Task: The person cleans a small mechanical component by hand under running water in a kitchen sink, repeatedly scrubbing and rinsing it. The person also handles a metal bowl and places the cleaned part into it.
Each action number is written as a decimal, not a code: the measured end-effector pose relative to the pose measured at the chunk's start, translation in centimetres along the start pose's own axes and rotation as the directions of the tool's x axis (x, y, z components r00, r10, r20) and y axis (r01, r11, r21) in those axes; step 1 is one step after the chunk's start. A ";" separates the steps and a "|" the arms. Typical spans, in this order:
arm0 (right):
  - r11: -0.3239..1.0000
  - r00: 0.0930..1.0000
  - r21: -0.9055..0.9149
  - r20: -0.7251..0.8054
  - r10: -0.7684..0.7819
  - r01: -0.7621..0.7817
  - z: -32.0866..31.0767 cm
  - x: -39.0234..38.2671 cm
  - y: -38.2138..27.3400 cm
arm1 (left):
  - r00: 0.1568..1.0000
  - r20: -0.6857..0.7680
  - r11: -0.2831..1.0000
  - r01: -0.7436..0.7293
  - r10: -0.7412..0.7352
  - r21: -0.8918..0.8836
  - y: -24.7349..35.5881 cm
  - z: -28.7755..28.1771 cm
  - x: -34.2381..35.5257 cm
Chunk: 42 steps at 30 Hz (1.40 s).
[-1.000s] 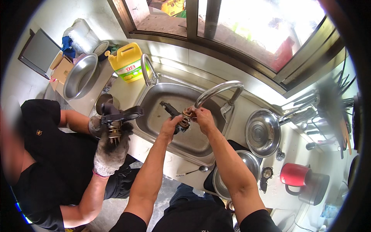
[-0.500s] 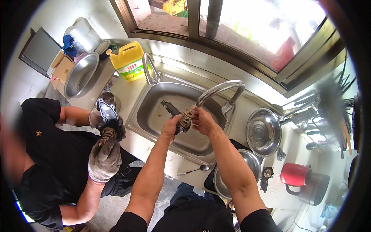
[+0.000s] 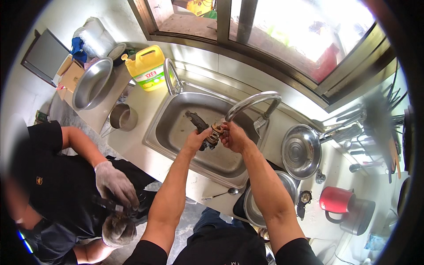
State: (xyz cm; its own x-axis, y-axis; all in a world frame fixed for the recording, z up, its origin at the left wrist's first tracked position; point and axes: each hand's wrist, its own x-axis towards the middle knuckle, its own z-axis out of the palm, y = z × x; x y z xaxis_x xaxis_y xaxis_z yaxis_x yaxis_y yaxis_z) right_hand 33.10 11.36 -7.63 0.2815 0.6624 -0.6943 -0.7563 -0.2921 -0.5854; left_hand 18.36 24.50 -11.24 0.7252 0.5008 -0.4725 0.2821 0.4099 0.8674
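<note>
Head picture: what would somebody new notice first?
Probably the yellow jug, standing beside the left tap, then the red kettle on the right-hand counter. In the middle, the left hand holds a dark metal part over the steel sink, with the right hand at its ringed end.

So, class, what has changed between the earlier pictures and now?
The co-worker's gloved hands moved down the picture, away from the counter, with their dark part, uncovering the pot. The person's left hand and right hand stay at the metal part over the sink.
</note>
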 end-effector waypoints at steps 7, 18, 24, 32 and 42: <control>0.999 0.997 -0.030 -0.075 -0.019 0.016 -0.1 -0.8 -0.9 | 0.999 -0.050 0.984 0.013 -0.004 0.175 1.5 1.1 -0.6; 0.991 0.995 -0.108 -0.056 -0.082 0.076 0.0 -0.8 -1.4 | 0.999 -0.003 0.984 0.036 -0.036 0.173 3.2 1.4 -1.3; 0.991 0.989 -0.082 -0.098 -0.110 0.102 0.5 -1.6 -1.8 | 0.999 0.021 0.993 0.027 -0.029 0.115 3.0 1.5 -1.0; 0.987 0.988 -0.094 -0.069 -0.138 0.132 0.3 -0.9 -1.3 | 1.000 -0.020 0.996 -0.022 0.024 0.086 0.8 0.8 0.4; 0.977 0.988 -0.149 -0.015 -0.154 0.150 0.2 -0.5 -1.2 | 0.999 -0.032 0.996 -0.004 0.007 0.085 1.7 1.0 -0.5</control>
State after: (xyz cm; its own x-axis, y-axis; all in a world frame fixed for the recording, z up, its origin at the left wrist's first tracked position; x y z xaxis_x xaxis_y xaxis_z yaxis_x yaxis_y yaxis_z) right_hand 33.70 11.51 -6.48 0.4031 0.6890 -0.6023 -0.6093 -0.2890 -0.7384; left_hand 19.12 24.19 -9.37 0.7064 0.5280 -0.4714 0.3316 0.3416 0.8794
